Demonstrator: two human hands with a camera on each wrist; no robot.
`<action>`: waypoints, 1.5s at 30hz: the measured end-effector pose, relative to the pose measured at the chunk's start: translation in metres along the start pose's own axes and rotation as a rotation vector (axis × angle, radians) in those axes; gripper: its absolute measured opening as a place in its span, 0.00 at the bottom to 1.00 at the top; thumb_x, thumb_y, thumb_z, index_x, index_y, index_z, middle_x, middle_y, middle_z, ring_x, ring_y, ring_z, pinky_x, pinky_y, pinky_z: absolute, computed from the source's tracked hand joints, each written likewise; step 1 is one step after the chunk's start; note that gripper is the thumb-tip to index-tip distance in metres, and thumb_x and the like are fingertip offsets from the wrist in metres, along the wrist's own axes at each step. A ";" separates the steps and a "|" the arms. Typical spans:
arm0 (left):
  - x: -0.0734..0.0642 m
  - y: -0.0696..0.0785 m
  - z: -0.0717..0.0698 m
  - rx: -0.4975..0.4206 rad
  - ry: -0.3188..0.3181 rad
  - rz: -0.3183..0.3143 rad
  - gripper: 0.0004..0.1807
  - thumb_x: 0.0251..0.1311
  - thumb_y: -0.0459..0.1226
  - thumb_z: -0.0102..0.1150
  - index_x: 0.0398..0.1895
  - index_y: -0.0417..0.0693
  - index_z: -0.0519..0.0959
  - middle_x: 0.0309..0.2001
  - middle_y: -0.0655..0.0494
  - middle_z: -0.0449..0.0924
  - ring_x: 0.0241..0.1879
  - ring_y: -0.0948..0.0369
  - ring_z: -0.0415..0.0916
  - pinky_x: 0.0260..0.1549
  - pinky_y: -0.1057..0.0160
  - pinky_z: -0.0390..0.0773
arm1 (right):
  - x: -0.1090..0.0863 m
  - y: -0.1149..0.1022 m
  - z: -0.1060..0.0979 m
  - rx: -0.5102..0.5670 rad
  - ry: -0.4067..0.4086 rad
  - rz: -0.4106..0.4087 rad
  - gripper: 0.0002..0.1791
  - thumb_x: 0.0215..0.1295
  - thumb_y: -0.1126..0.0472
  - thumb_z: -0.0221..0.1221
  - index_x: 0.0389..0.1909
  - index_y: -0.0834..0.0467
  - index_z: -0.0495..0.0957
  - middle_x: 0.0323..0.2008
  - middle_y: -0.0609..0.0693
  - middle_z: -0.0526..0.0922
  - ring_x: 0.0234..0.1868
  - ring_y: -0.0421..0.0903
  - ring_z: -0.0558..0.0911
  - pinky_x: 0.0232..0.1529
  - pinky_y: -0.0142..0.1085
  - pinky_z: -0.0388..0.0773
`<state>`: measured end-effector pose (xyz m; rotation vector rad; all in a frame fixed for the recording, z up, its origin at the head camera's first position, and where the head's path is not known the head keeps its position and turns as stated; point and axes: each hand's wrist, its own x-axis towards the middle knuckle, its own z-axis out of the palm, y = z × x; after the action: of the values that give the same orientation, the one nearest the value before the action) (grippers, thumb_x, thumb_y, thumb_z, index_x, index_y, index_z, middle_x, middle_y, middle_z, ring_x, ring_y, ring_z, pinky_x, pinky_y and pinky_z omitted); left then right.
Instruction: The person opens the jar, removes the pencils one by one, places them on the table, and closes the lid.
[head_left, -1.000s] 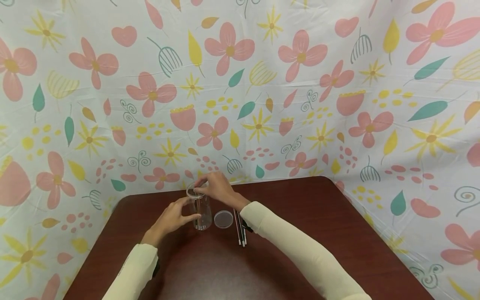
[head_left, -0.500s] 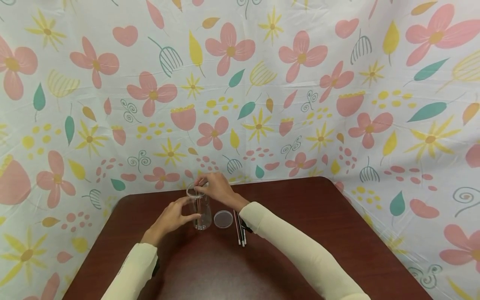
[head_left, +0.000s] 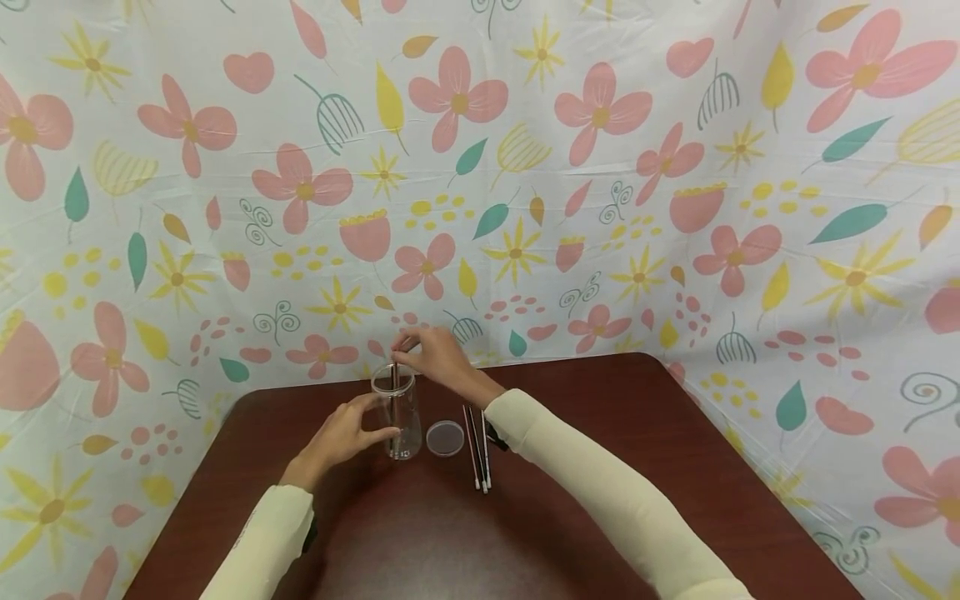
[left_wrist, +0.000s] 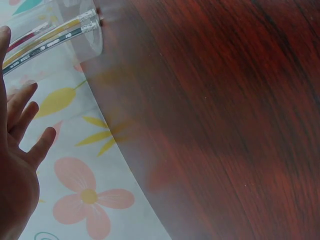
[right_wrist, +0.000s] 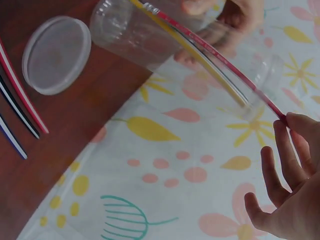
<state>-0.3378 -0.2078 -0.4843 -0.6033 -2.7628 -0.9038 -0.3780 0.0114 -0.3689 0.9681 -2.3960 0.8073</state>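
A clear plastic jar (head_left: 408,417) stands upright near the back of the table. My left hand (head_left: 339,432) holds its side, thumb in front and fingers behind. Above the rim, my right hand (head_left: 437,357) pinches the top end of a red pencil (right_wrist: 212,54) between thumb and fingers; its lower part is inside the jar. A yellow pencil (left_wrist: 57,31) and a dark green-black pencil (left_wrist: 50,46) lean inside too. In the right wrist view, the left fingers show through and beside the jar wall.
A round clear lid (head_left: 446,438) lies flat on the table right of the jar. Several pencils (head_left: 477,454) lie beyond it, partly under the right forearm. The dark red-brown table (head_left: 420,533) meets a flowered cloth (head_left: 480,208) behind.
My right hand has risen from the jar's mouth, drawing the pencil partly up, so more of it shows above the rim. The left hand has barely moved.
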 end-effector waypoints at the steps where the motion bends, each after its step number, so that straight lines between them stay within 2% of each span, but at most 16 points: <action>1: 0.000 0.000 0.000 0.000 0.001 0.003 0.37 0.49 0.58 0.68 0.63 0.60 0.70 0.57 0.57 0.76 0.58 0.54 0.73 0.53 0.44 0.73 | 0.001 0.000 -0.003 0.005 0.007 -0.002 0.05 0.60 0.51 0.65 0.33 0.46 0.83 0.31 0.41 0.86 0.27 0.33 0.81 0.24 0.25 0.73; 4: 0.000 0.000 0.000 0.001 0.007 -0.003 0.37 0.48 0.59 0.68 0.62 0.61 0.71 0.57 0.58 0.77 0.58 0.55 0.73 0.53 0.45 0.73 | 0.004 0.000 -0.011 0.015 0.032 -0.015 0.05 0.59 0.51 0.66 0.34 0.46 0.83 0.31 0.42 0.87 0.30 0.36 0.83 0.26 0.26 0.74; 7: 0.000 -0.001 0.001 0.010 0.015 -0.013 0.36 0.47 0.59 0.69 0.61 0.63 0.72 0.56 0.59 0.77 0.58 0.56 0.73 0.53 0.46 0.73 | 0.007 0.001 -0.018 0.034 0.050 -0.012 0.04 0.60 0.52 0.66 0.33 0.47 0.83 0.32 0.43 0.87 0.29 0.37 0.83 0.23 0.28 0.73; 13: 0.001 -0.003 0.001 0.009 0.019 0.005 0.36 0.48 0.60 0.68 0.62 0.62 0.72 0.57 0.59 0.77 0.58 0.56 0.73 0.53 0.45 0.74 | 0.013 0.001 -0.030 0.076 0.077 0.033 0.05 0.61 0.51 0.65 0.34 0.46 0.83 0.33 0.41 0.87 0.21 0.34 0.78 0.17 0.29 0.67; 19: 0.002 -0.001 0.001 0.023 0.005 -0.008 0.36 0.48 0.59 0.68 0.62 0.62 0.71 0.57 0.59 0.76 0.59 0.56 0.72 0.54 0.46 0.73 | 0.017 0.003 -0.043 0.105 0.113 0.047 0.05 0.61 0.52 0.65 0.36 0.46 0.83 0.35 0.42 0.86 0.13 0.34 0.73 0.12 0.30 0.61; 22: 0.002 0.001 0.000 0.027 0.000 -0.014 0.36 0.49 0.59 0.68 0.62 0.63 0.71 0.57 0.59 0.76 0.59 0.57 0.72 0.54 0.46 0.73 | 0.020 0.003 -0.051 0.098 0.143 0.037 0.05 0.60 0.52 0.65 0.36 0.46 0.83 0.34 0.42 0.87 0.13 0.34 0.73 0.12 0.30 0.58; 28: 0.001 0.001 0.000 0.025 0.000 -0.024 0.36 0.48 0.59 0.68 0.62 0.63 0.71 0.57 0.59 0.76 0.59 0.57 0.72 0.54 0.46 0.72 | 0.023 0.005 -0.064 0.118 0.168 0.040 0.05 0.60 0.51 0.65 0.35 0.46 0.83 0.33 0.42 0.87 0.10 0.36 0.71 0.13 0.30 0.61; 37: -0.004 -0.003 0.006 0.013 0.002 -0.026 0.36 0.47 0.61 0.68 0.61 0.65 0.72 0.56 0.63 0.77 0.59 0.59 0.72 0.55 0.47 0.73 | 0.025 0.008 -0.084 0.092 0.226 0.023 0.08 0.61 0.51 0.65 0.38 0.49 0.84 0.34 0.44 0.87 0.07 0.41 0.66 0.12 0.30 0.53; 45: -0.002 0.000 0.003 0.015 0.023 -0.017 0.35 0.46 0.60 0.69 0.60 0.65 0.73 0.55 0.64 0.78 0.59 0.60 0.72 0.55 0.48 0.72 | 0.031 0.009 -0.112 0.091 0.308 0.030 0.09 0.59 0.52 0.67 0.37 0.50 0.84 0.33 0.46 0.87 0.13 0.40 0.74 0.13 0.30 0.52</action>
<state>-0.3362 -0.2063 -0.4875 -0.5640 -2.7562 -0.8876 -0.3860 0.0753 -0.2714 0.7785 -2.1286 1.0053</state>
